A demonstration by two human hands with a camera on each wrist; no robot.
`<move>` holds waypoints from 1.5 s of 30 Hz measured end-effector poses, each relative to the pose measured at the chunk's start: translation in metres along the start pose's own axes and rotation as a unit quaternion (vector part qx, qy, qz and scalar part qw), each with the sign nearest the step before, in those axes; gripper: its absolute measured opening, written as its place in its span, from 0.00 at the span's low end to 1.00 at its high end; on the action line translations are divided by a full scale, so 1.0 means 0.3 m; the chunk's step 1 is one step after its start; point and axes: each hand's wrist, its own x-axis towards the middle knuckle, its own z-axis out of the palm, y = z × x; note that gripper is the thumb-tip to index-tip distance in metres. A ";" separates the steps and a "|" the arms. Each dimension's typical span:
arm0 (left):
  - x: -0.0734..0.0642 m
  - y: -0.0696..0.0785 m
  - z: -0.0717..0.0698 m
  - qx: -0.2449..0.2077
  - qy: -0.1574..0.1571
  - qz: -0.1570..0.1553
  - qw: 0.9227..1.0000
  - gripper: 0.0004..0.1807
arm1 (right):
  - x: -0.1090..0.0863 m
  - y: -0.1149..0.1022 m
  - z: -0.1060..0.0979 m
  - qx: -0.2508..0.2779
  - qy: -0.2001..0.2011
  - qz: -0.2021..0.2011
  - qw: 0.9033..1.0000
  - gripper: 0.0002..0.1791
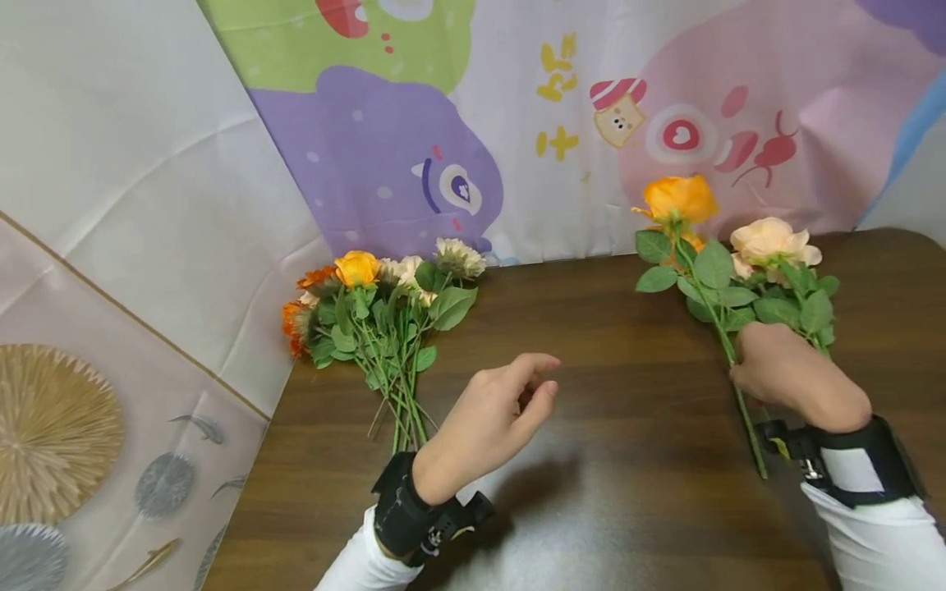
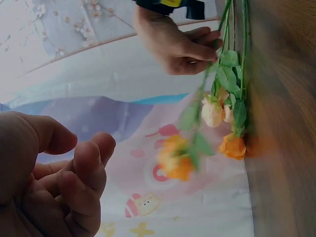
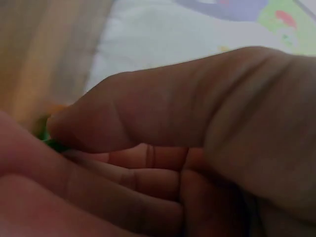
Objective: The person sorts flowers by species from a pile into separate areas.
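Note:
My right hand (image 1: 794, 373) pinches the green stem of an orange-yellow rose (image 1: 680, 199) between thumb and fingers, and the stem's cut end sticks out below the hand. The same rose shows blurred in the left wrist view, raised off the table. Beside and behind it lie a peach rose (image 1: 772, 244) and another orange rose (image 2: 232, 146) with leafy stems. Over the middle of the table hovers my left hand (image 1: 484, 419), fingers loosely curled around nothing. In the right wrist view, the hand hides most of the pinched stem (image 3: 57, 144).
A bunch of flowers (image 1: 399, 328) in orange, yellow and cream lies at the table's back left, stems crossing towards me. The brown wooden table (image 1: 606, 492) ends against a cartoon-printed cloth (image 1: 562, 205). A pale patterned curtain (image 1: 148, 271) hangs along the left side.

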 end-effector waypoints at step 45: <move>0.002 -0.011 0.007 0.075 -0.032 -0.006 0.997 0.10 | 0.090 0.073 0.109 0.014 -0.059 -0.008 0.998 0.15</move>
